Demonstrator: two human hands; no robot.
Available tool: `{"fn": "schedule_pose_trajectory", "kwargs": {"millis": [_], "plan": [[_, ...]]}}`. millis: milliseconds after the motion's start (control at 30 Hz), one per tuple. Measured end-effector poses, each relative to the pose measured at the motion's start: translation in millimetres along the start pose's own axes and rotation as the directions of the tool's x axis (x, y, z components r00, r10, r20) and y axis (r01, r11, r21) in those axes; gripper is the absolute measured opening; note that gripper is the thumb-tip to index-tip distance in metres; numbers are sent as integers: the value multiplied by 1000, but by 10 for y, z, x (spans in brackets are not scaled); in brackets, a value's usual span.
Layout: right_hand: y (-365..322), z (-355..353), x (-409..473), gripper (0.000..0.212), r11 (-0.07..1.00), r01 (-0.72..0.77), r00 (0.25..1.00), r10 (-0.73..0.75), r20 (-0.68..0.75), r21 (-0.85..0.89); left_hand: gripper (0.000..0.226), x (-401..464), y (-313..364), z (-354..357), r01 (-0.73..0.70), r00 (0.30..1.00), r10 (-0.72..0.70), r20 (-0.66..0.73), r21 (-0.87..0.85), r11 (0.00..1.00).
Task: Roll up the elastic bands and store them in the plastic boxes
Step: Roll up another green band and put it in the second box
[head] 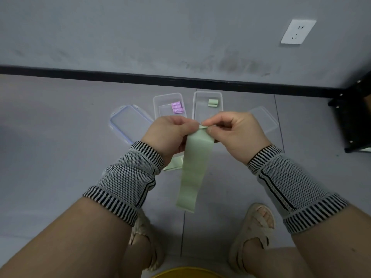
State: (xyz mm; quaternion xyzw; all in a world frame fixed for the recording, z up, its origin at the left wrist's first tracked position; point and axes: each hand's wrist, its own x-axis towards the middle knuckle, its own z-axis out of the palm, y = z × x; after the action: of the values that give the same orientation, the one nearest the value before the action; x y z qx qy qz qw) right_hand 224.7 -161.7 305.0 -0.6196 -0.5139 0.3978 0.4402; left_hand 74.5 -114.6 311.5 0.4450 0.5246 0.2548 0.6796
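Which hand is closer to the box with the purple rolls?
Left. The left hand sits just in front of the box with the purple rolls, overlapping its near edge; the right hand is off to its right.

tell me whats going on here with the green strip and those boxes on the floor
A person is starting to roll a green elastic band: the left hand and right hand pinch its top edge while the rest hangs down. On the floor ahead, one open plastic box holds rolled purple bands, another holds rolled green ones.
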Motion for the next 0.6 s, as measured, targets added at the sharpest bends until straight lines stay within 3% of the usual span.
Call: {"fn": "schedule_pose_trajectory", "kwargs": {"millis": [167,400,600], "plan": [[-27,-25,4,10,967,-160,987,154,45,200,9,5,1,-5,-54,999,54,6,9,998],[-1,-64,22,14,976,-161,987,159,28,148,12,7,-5,16,-72,997,72,13,29,997],[-2,-74,13,5,984,-148,989,145,33,101,10,3,-17,19,-77,997,76,11,86,993]]}}
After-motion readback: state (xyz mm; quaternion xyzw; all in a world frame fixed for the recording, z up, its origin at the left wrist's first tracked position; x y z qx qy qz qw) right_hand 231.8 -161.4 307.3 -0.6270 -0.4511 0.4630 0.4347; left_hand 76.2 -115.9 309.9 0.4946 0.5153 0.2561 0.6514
